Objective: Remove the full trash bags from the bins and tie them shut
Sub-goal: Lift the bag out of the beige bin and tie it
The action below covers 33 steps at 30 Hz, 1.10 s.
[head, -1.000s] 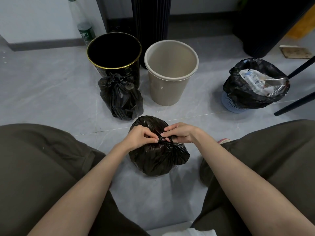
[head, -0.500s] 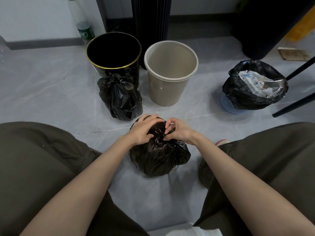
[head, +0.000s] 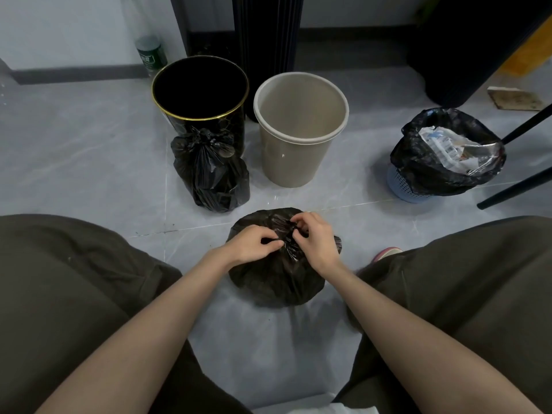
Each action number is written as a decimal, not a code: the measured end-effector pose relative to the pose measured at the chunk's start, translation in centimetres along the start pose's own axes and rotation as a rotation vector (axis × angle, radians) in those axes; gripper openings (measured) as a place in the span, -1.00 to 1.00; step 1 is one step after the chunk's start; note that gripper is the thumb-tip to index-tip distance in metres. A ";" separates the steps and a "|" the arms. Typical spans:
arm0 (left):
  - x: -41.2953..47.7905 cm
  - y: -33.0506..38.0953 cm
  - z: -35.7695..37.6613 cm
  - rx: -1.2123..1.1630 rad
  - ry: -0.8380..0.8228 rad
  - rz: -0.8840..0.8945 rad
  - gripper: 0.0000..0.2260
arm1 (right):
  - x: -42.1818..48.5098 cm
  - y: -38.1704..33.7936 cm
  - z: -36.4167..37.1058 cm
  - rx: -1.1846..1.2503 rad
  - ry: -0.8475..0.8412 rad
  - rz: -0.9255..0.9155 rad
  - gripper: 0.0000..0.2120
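— Both hands are curled on plastic: the left hand (head: 251, 245) and right hand (head: 313, 237) pinch the bunched neck of the black bag (head: 274, 282), centre frame, on the floor (head: 89, 162).
— And the rest?
— Upper left, a tied bag (head: 212, 174) touches the black bin (head: 236, 127). The beige bin (head: 298, 156) stands beside it. At the right edge, the blue basket (head: 400, 186) holds an open, full bag.

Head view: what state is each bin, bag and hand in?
black bin: upright, no liner over rim.
beige bin: upright, empty.
blue basket: liner in place, open, full.
tied bag: knotted, before black bin.
near bag: on floor, neck gathered.
left hand: pinching its neck.
right hand: pinching its neck.
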<state>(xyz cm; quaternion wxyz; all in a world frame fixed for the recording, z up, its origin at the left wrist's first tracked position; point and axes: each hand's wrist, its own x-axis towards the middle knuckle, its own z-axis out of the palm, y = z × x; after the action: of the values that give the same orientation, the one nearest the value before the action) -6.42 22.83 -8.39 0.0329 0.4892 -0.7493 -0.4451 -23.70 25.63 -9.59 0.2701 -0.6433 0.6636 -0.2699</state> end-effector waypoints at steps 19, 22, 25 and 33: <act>0.6 0.4 0.4 -0.355 0.308 -0.175 -0.88 | 0.5 -1.4 -0.3 0.228 -0.037 0.129 -0.92; 0.5 0.6 0.3 -0.319 0.339 -0.188 -0.87 | 0.8 -1.2 -0.8 0.074 -0.051 0.106 -0.92; 0.5 0.5 0.2 -0.129 0.407 -0.177 -0.88 | 0.9 -0.6 -1.6 -0.109 -0.063 0.092 -0.91; -0.5 -1.6 -1.0 0.158 0.451 -0.413 -0.79 | 0.6 -0.1 -3.2 -0.194 -0.059 0.197 -0.94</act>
<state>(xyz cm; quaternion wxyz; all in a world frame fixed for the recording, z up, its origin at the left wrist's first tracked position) -4.59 22.39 -8.72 0.0688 0.7185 -0.6402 -0.2632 -25.90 25.09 -7.29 0.2512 -0.6058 0.7383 -0.1575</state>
